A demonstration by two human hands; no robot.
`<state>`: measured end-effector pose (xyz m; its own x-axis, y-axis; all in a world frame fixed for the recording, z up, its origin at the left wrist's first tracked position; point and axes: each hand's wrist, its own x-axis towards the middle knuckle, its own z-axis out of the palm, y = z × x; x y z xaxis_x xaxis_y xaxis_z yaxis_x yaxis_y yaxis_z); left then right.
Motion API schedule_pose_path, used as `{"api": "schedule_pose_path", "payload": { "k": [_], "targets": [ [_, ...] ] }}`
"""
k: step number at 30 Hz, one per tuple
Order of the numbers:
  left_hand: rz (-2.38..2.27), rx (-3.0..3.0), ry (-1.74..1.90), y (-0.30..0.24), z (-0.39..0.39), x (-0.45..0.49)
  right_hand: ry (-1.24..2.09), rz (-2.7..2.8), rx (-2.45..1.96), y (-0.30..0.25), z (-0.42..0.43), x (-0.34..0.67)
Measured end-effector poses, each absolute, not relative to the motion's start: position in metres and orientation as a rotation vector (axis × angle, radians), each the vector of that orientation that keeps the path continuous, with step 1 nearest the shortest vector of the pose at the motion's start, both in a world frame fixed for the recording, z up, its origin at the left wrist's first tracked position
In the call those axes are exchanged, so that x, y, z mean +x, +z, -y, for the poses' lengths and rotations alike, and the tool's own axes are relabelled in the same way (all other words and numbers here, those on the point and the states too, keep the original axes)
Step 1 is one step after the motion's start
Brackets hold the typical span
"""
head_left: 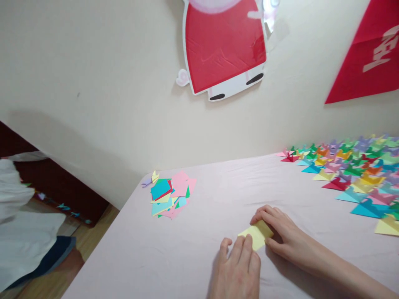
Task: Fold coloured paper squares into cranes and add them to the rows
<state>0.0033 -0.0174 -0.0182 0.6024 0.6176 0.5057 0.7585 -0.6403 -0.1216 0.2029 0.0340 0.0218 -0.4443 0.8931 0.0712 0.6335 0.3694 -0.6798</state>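
A small sheet of yellow paper (256,237) lies on the pale pink cloth, between my two hands. My left hand (238,268) comes in from below with its fingers bent, and its fingertips press on the paper's lower left edge. From the right, my right hand (277,230) grips the far end, its thumb at the near side and its fingers at the far side. The paper looks darker and shaded under the right fingers. The left thumb is hidden from view.
Loose coloured paper squares (162,189) are heaped at the left, beside a small yellow folded piece (155,177). Many folded paper birds (369,207) stand in rows at the right. The wall (109,104) rises behind the cloth-covered surface (140,257), whose left edge drops toward the floor.
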Motion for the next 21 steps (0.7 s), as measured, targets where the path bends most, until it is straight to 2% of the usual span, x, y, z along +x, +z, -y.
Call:
{"api": "schedule_pose_path", "payload": {
  "k": [12, 17, 21],
  "targets": [
    [1.080, -2.464, -0.725, -0.010, 0.022, -0.018, 1.046, 1.936, -1.209, 0.020, -0.043, 0.215],
    [1.441, -2.652, -0.743, 0.002, 0.020, -0.019, 1.205, 1.826, -1.226, 0.026, -0.043, 0.219],
    [1.726, -2.644, -0.844, 0.010, 0.007, -0.005, 1.115, 1.998, -1.217, 0.034, -0.042, 0.215]
  ]
}}
